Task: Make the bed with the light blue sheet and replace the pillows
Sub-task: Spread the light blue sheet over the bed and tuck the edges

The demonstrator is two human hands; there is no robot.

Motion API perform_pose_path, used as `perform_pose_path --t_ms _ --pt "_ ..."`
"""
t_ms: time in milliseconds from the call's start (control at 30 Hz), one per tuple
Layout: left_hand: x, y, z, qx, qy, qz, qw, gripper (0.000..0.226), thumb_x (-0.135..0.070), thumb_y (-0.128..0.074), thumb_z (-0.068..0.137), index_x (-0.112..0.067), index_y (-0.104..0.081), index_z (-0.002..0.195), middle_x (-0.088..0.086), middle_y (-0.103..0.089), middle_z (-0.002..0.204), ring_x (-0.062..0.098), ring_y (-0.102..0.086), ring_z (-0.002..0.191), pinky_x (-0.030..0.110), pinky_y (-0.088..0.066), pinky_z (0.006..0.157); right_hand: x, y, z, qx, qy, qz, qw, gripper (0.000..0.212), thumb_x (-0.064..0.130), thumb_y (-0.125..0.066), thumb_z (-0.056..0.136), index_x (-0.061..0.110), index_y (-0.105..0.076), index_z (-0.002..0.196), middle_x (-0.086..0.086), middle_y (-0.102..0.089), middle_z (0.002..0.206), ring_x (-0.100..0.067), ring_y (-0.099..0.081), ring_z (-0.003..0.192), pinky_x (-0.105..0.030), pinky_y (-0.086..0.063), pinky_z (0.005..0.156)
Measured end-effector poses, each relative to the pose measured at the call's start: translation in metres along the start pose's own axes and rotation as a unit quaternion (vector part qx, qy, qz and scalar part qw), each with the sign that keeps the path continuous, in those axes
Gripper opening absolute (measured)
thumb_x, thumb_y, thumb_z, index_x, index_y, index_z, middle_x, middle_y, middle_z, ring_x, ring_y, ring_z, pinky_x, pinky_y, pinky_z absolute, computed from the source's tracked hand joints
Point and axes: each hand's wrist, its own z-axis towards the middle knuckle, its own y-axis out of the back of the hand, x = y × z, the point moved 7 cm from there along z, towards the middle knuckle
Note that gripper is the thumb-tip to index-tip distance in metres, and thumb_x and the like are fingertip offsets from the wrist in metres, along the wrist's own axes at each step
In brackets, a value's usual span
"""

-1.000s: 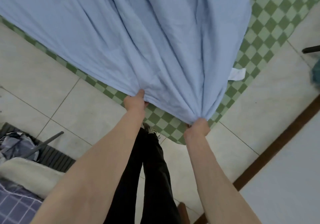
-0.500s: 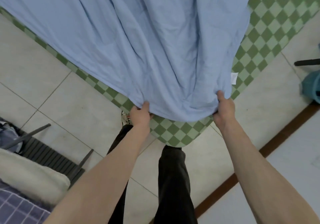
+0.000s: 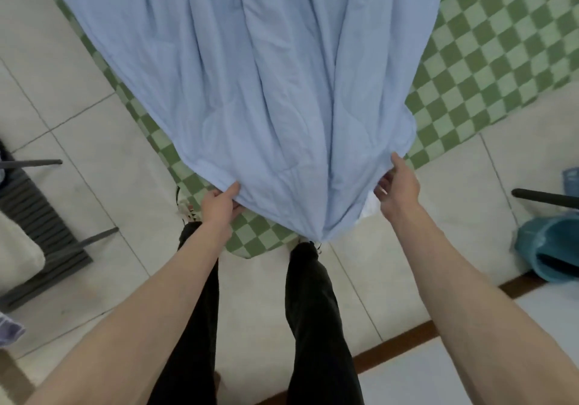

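Down at the person's feet, dark trouser legs (image 3: 316, 310) stand on pale floor tiles (image 3: 438, 216), toes right at the corner of the checked bed (image 3: 488, 60).

Just ahead of the knees, both hands are on the near hem of the sheet (image 3: 250, 76). The left hand (image 3: 219, 205) has its grip clenched on the hem, thumb on top, fingers tucked under the fabric. The right hand (image 3: 398, 185) is looser: the grip is slack, fingers extended along the sheet's right corner, touching the edge rather than clamping it. A white tag (image 3: 368, 209) peeks out just beside that right hand.

Between the two grips the hem sags into a point, hanging near the right shoe. From the grips the sheet runs straight away, its long axis pointing forward up the bed, with deep lengthwise folds fanning outward.

So the move looks like a pull-and-spread: the hands are level with each other, and the sheet lies entirely beyond them. I judge the right hand needs a firmer hold first.

Off to the left sits a dark slatted rack (image 3: 37, 226); to the right, a teal bin (image 3: 551, 248).
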Motion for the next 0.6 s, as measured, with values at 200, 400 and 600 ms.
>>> perform_pose_path --t_ms 200,400,600 --pt "0.055 -0.046 -0.037 0.063 0.019 -0.041 0.997 0.032 -0.025 -0.075 0.094 -0.012 -0.066 0.121 0.005 -0.076 0.115 0.018 -0.075 0.097 0.023 -0.061 0.07 0.055 -0.025 0.038 0.115 0.031 -0.101 0.988 0.052 0.042 -0.08 0.083 0.013 -0.066 0.124 0.002 -0.077 0.108 -0.016 -0.074 0.095 -0.035 -0.062 0.08" --pt "0.075 -0.015 -0.052 -0.046 -0.052 -0.087 0.994 0.033 -0.027 -0.056 0.106 -0.004 -0.059 0.13 0.01 -0.07 0.122 0.025 -0.071 0.105 0.036 -0.063 0.082 0.013 0.126 -0.005 -0.239 0.107 -0.002 0.965 0.041 0.033 -0.042 0.107 0.011 -0.055 0.138 -0.003 -0.065 0.132 -0.022 -0.064 0.117 -0.04 -0.056 0.095" --pt "0.086 -0.016 -0.069 -0.002 -0.027 -0.096 0.995 0.039 -0.034 -0.066 0.099 -0.011 -0.061 0.131 0.007 -0.071 0.125 0.024 -0.069 0.114 0.038 -0.06 0.092 -0.119 0.163 -0.068 -0.165 -0.125 0.025 0.978 0.037 0.021 -0.046 0.1 0.003 -0.055 0.131 -0.007 -0.059 0.092 -0.017 -0.053 0.07 -0.027 -0.051 0.074"
